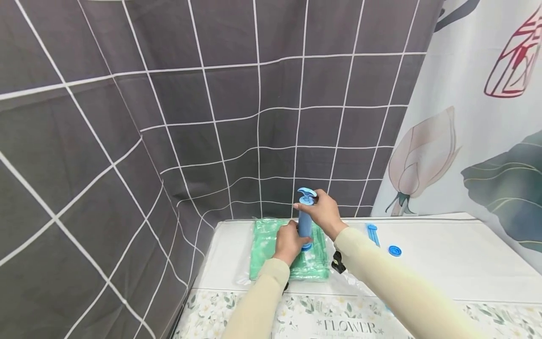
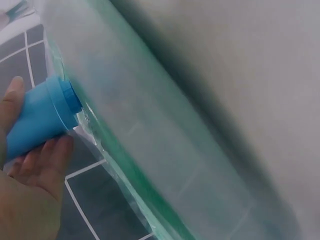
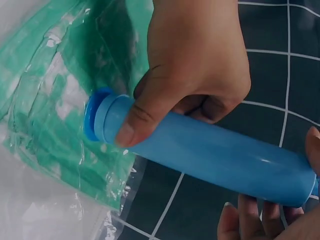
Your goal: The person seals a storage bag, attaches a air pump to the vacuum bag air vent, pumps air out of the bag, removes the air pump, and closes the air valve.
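A blue hand pump [image 1: 304, 223] stands upright on a clear plastic storage bag [image 1: 264, 256] with folded green material inside. My left hand [image 1: 288, 242] grips the lower end of the pump's barrel, thumb on one side and fingers on the other. That lower end meets a darker blue round valve [image 3: 92, 114] on the bag in the right wrist view. Higher up, my right hand [image 1: 323, 212] holds the top of the barrel, just under the light blue curved handle [image 1: 306, 192]. In the left wrist view, the pump's base [image 2: 62, 102] comes right up against the bag.
On the white tabletop [image 1: 436, 263], right of the bag, lie a blue slider clip [image 1: 372, 234] and a round blue cap [image 1: 394, 250]. Dark gridded fabric [image 1: 237, 141] hangs behind and to the left. A floral cloth [image 1: 305, 306] covers the front edge.
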The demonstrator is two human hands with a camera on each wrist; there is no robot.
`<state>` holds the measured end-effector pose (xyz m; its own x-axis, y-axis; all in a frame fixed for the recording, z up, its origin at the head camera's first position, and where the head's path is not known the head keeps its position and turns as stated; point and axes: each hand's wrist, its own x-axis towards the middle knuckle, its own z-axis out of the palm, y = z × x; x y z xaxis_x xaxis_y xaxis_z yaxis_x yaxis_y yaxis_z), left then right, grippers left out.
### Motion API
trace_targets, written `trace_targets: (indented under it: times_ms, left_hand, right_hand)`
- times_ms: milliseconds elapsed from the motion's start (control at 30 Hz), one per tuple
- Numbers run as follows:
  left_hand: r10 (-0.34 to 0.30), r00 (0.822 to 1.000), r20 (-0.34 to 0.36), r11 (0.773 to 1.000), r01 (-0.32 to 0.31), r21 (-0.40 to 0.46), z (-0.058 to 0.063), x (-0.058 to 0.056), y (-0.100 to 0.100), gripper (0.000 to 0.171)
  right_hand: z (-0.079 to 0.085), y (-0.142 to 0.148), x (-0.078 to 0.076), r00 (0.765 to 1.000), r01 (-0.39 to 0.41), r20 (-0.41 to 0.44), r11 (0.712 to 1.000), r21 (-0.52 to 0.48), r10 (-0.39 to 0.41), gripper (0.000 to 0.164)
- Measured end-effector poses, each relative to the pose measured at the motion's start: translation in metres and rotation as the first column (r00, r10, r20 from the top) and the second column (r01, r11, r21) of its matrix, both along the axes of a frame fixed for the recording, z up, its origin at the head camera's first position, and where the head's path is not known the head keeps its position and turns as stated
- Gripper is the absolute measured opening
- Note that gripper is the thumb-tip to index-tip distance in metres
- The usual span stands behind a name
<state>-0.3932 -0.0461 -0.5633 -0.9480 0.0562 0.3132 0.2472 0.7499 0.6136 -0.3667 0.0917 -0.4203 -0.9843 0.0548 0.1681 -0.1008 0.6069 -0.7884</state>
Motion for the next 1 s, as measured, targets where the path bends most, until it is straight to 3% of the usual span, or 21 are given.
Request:
trace_targets:
  times_ms: [67,267,300,367,500,533,600,700,833,1000]
  left_hand:
    - [0.016,0.999,-0.031,1.000,-0.016,-0.003,-0.020,-0.014,0.001,0.055]
    - [0.012,0.998,-0.064,1.000,-0.010,0.028,-0.024,-0.018,0.001,0.055]
    - [0.002,0.998,-0.061,0.999,0.001,0.038,-0.018,-0.014,0.000,0.055]
    - [-0.020,0.996,-0.083,0.998,0.025,0.051,-0.021,-0.013,-0.003,0.058]
    - [-0.140,0.990,0.029,0.976,0.134,0.170,0.014,0.004,-0.012,0.057]
    - [-0.175,0.983,0.061,0.966,0.159,0.204,0.021,0.006,-0.014,0.058]
    - [-0.241,0.958,0.157,0.942,0.192,0.276,0.045,0.015,-0.019,0.060]
    - [-0.317,0.920,0.231,0.914,0.231,0.333,0.056,0.015,-0.025,0.067]
    - [-0.360,0.883,0.302,0.892,0.230,0.390,0.064,0.012,-0.030,0.073]
    - [-0.421,0.846,0.328,0.863,0.262,0.432,0.067,0.011,-0.032,0.075]
  right_hand:
    - [0.000,0.001,-0.001,1.000,0.012,-0.003,1.000,0.012,-0.012,0.059]
    - [0.003,0.005,-0.003,1.000,0.019,-0.022,1.000,0.021,-0.019,0.050]
    - [0.003,0.005,-0.003,1.000,0.017,-0.018,1.000,0.020,-0.017,0.049]
    - [0.004,0.004,-0.003,1.000,0.013,-0.009,1.000,0.020,-0.013,0.049]
    - [0.006,0.005,-0.004,1.000,0.002,0.004,1.000,0.022,-0.002,0.047]
    - [0.006,0.005,-0.004,1.000,-0.006,0.003,1.000,0.022,0.006,0.047]
    - [0.006,0.007,-0.004,1.000,-0.022,0.003,1.000,0.018,0.022,0.046]
    - [0.007,0.009,-0.004,0.999,-0.050,0.016,0.999,0.019,0.049,0.048]
    - [0.011,0.011,-0.005,0.994,-0.090,0.069,0.996,-0.013,0.091,0.057]
    - [0.016,0.014,-0.004,0.976,-0.139,0.149,0.979,-0.152,0.161,0.069]
